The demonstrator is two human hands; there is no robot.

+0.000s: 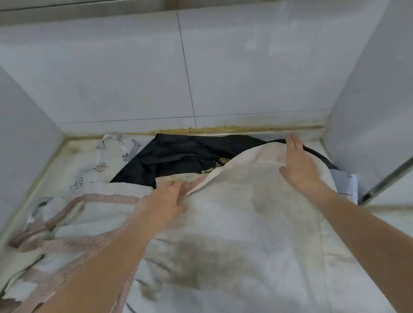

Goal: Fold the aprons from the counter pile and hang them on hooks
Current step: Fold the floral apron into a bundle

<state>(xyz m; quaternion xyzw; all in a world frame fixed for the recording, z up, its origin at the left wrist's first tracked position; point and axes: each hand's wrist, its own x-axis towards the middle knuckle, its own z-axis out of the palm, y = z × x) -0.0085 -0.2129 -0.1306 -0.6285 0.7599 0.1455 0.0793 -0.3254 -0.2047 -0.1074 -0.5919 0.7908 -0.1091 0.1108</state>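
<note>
- While the white apron (243, 227) lies spread on the near counter (59, 158), the right hand (300, 163) presses flat on its far edge.
- Left hand (169, 194) pinches the edge; a weak pinch could let the fold slip.
- Pink straps (83, 242) at left may tangle.

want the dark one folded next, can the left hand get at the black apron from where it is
Probably yes. The left hand rests at the white apron's edge, and the black apron lies uncovered just beyond its fingertips; only its right part sits under the white fabric.
</note>
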